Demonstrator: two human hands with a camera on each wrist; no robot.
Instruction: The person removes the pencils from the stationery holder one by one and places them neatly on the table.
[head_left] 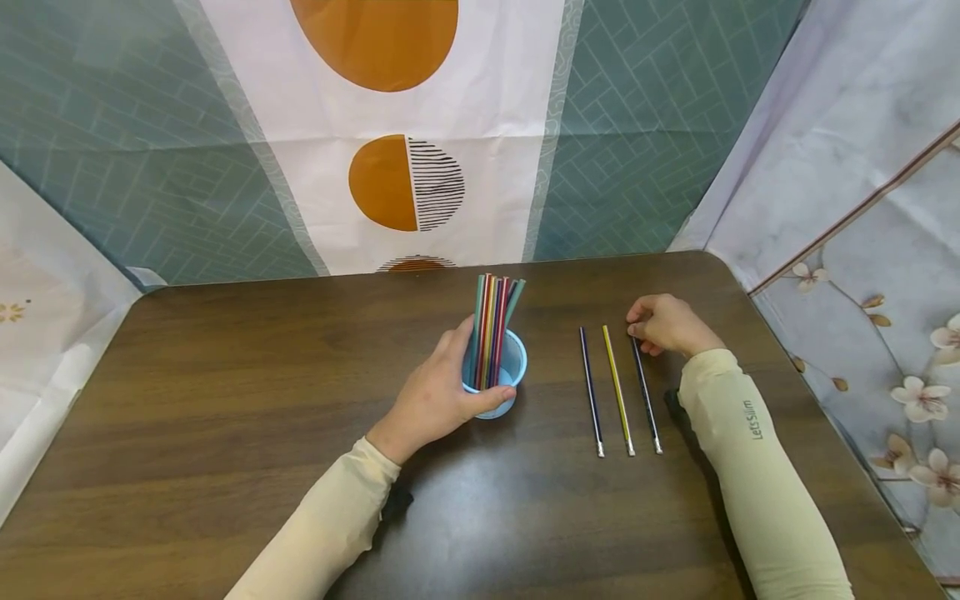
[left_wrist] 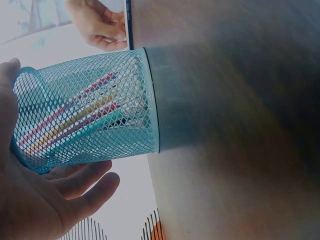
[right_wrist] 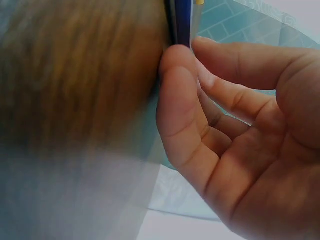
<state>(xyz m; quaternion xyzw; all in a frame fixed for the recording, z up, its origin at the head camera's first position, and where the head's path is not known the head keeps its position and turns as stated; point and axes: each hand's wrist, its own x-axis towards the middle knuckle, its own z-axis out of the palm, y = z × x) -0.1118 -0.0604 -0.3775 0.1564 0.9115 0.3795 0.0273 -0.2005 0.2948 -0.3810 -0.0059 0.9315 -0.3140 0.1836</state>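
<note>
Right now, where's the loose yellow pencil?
In the head view, the yellow pencil lies on the table, right of the blue mesh cup, between two dark pencils.

Left hand (head_left: 427, 400) gripped with thumb (head_left: 491, 399) toward three o'clock, left forearm (head_left: 322, 517) slanted toward one, right hand (head_left: 671, 325) pinched with fingertips (head_left: 637, 312) toward nine, right forearm (head_left: 765, 475) slanted toward eleven

Mesh cup (left_wrist: 90, 112): light blue, diamond mesh. Bundled pencils (head_left: 492, 325): red, yellow, green, dark tones. Left pencil (head_left: 590, 386) dark blue, middle pencil (head_left: 617, 386) yellow, right pencil (head_left: 646, 394) dark, probably navy. Worktop (head_left: 262, 400): brown woodgrain. Sleeves (head_left: 757, 450): pale cream. Backdrop (head_left: 645, 158): teal, pale brick lines; white strip (head_left: 495, 108), orange shapes (head_left: 382, 183).
</note>
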